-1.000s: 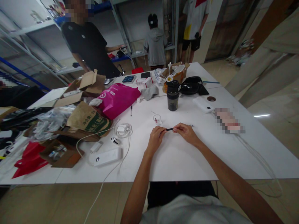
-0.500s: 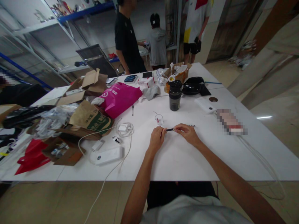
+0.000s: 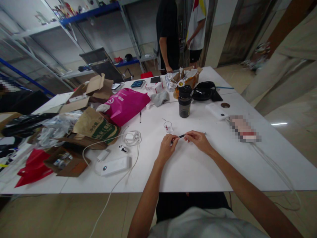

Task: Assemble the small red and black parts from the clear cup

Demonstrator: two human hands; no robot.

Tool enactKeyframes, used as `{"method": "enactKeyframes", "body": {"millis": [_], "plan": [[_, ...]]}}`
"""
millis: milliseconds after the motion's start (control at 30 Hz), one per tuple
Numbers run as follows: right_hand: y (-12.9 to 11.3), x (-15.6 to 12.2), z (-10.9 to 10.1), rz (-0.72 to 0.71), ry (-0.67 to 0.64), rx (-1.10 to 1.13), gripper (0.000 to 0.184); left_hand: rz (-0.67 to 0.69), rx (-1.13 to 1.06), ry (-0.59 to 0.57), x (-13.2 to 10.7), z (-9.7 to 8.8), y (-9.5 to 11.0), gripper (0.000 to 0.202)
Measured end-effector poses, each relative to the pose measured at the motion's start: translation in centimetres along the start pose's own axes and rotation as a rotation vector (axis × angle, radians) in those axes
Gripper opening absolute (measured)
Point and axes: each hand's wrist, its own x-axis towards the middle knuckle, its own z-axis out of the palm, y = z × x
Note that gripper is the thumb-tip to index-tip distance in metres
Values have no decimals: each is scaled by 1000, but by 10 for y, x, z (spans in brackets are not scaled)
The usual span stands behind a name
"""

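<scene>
Above the white table [image 3: 198, 172], a slim black pen [image 3: 181, 136] is held between my two hands. My left hand [image 3: 167, 145] is closed round its left end, with the thumb and fingers pinching it. At the other end, my right hand [image 3: 197, 140] pinches it with thumb and fingertips. Just beyond the left hand stands a small clear cup [image 3: 168, 127] with a little reddish thing inside. Part of a small thin item [image 3: 204, 133] shows behind my right fingers, too small to make out.
A dark bottle [image 3: 184, 102] stands beyond my hands. Left are a coiled white cable [image 3: 135, 137], a white power bank [image 3: 116, 165], a pink bag [image 3: 128, 104] and cardboard boxes. To the right lie a white device [image 3: 216, 111] and a blurred-out phone [image 3: 244, 129]. People stand behind the table.
The pen has tilted, its right end higher, and now reaches further through my left hand. Both hands stay nearly in place. The person in black behind the table has moved right.
</scene>
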Motion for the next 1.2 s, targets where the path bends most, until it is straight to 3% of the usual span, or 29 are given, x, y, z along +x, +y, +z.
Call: {"method": "enactKeyframes", "body": {"millis": [233,633,867,1000,1100,1200], "plan": [[-2,-1,3,3,-21,-13,48,36,22,-6,-1,3,-4,16],[7,0,-3,-27,0,-62,41,73,72,24,1,4,-4,20],[0,0,-2,-105,45,-72,34,39,35,9,2,1,3,27],[-3,1,-4,-66,105,-6,35,-130,-127,52,3,-2,7,35],[-5,3,-6,-5,172,118,38,-367,-411,145,5,-4,4,46],[-7,5,-10,36,204,243,39,-496,-672,238,9,-6,-3,51]]}}
